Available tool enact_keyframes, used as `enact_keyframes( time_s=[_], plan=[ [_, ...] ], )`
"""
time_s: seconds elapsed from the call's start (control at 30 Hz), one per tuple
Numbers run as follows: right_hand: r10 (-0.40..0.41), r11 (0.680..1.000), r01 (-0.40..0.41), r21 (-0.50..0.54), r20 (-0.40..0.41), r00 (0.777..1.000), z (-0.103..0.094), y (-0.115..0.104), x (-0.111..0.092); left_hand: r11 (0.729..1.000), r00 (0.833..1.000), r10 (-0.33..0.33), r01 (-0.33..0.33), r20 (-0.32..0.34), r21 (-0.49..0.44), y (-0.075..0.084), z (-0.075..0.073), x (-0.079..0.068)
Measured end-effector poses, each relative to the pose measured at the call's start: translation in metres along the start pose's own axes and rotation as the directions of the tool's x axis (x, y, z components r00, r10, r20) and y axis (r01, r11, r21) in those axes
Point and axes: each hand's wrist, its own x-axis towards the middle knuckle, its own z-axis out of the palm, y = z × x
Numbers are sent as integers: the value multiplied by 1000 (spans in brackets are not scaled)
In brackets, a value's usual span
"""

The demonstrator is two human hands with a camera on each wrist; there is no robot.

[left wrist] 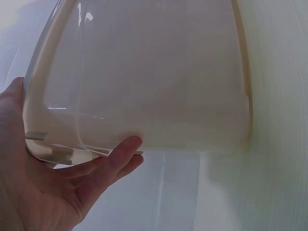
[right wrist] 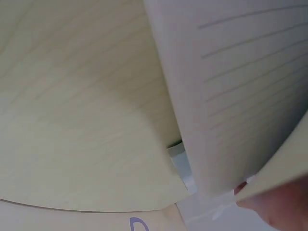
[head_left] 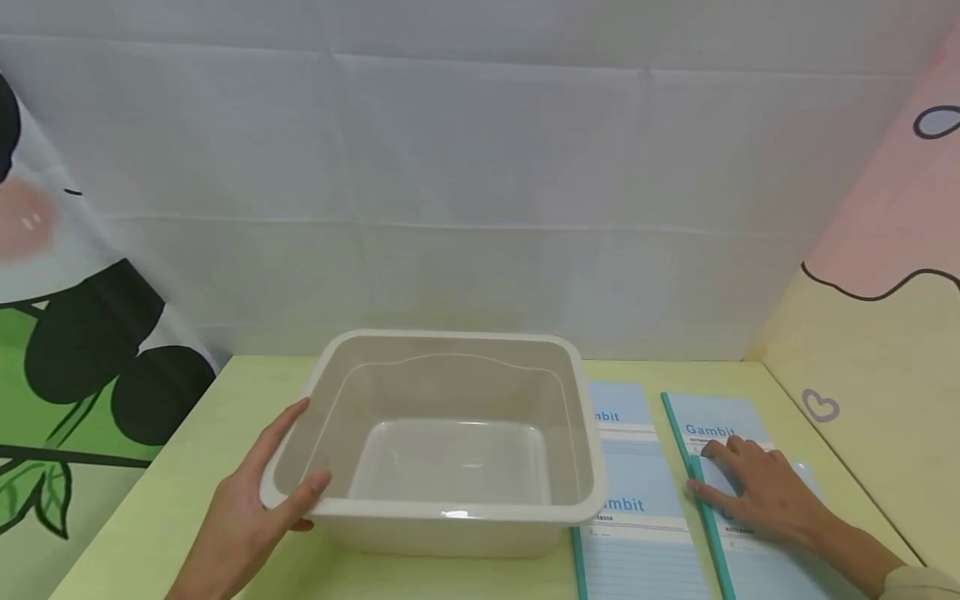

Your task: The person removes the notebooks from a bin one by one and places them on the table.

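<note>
My left hand (head_left: 243, 512) grips the front left corner of a cream plastic basin (head_left: 450, 510), thumb over the rim and fingers around the outside. Up close in the left wrist view, that hand (left wrist: 72, 187) holds the smooth basin wall (left wrist: 159, 82). To the right, my right hand (head_left: 772, 492) holds a light blue notebook (head_left: 780, 567) near its top, with the thumb by the teal spine. This notebook overlaps another blue notebook (head_left: 720, 408) behind it. A lined surface (right wrist: 240, 86) and a fingertip at a bent pale edge fill the right wrist view's right side.
Beside the basin lie two more blue notebooks (head_left: 641, 533), partly covered by its right side. Everything stands on a pale yellow table (head_left: 187, 450). A white sheet (head_left: 487, 167) hangs behind, with printed cartoon panels to the left and right.
</note>
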Motion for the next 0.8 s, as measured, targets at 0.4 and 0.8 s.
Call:
enact_keyframes(
  time_s=[0.4,0.8],
  plan=[
    [-70,996,71,55,-31,997,-19,10,2,996,999,37,-35,-25,80,3,-5,-1],
    [31,998,-20,60,-178,984,-47,5,36,950,965,244,-218,-93,221,0,-20,1]
  ],
)
